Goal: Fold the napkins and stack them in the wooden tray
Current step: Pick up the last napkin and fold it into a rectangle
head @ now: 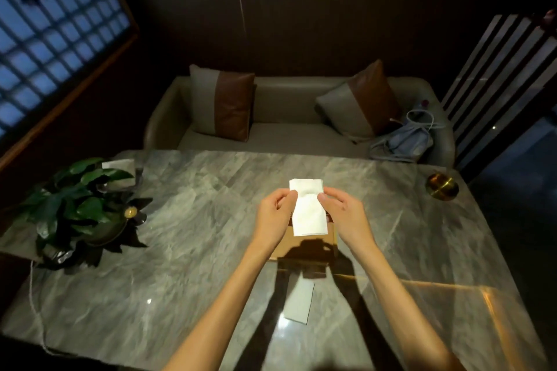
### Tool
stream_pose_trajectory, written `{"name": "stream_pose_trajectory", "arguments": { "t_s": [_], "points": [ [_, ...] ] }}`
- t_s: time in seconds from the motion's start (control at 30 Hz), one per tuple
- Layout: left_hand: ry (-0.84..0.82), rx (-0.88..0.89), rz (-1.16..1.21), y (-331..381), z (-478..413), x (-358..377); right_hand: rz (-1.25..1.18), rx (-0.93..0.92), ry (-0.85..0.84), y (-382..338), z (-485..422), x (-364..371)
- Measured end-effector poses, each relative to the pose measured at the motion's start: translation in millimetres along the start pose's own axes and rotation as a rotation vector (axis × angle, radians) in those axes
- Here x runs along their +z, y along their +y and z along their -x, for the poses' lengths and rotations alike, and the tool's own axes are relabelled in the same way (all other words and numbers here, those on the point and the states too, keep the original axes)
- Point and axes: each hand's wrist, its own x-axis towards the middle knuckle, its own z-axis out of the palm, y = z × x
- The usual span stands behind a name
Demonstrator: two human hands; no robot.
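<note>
A flat pale napkin [298,303] lies nearest on the grey marble table [150,295], a beige sofa [271,135] beyond. Above the wooden tray [313,239], left hand [275,212] and right hand [342,211] pinch a folded white napkin [307,208] by its side edges.

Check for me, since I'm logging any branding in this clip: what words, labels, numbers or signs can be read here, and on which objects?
None: no readable text shows.
White napkin held by left hand and right hand: blank.
Wooden tray: no marking seen.
Folded card behind the potted plant: too dim to tell.
Brass dish: nothing legible.
</note>
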Motion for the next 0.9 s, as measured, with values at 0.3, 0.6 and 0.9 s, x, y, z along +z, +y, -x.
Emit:
{"name": "stream_pose_trajectory", "arguments": {
  "t_s": [0.3,0.6,0.9],
  "points": [
    [-0.103,-0.091,-0.015,-66.8,-2.2,-2.1,-0.078,0.125,0.085,69.2,17.3,26.8],
    [-0.182,-0.381,0.011,-201.9,59.1,-2.5,0.114,0.374,0.012,191.5,78.3,51.9],
    [-0.204,-0.515,-0.170,-236.5,47.5,14.6,0.200,0.529,0.173,226.2,64.5,66.4]
  ]
}}
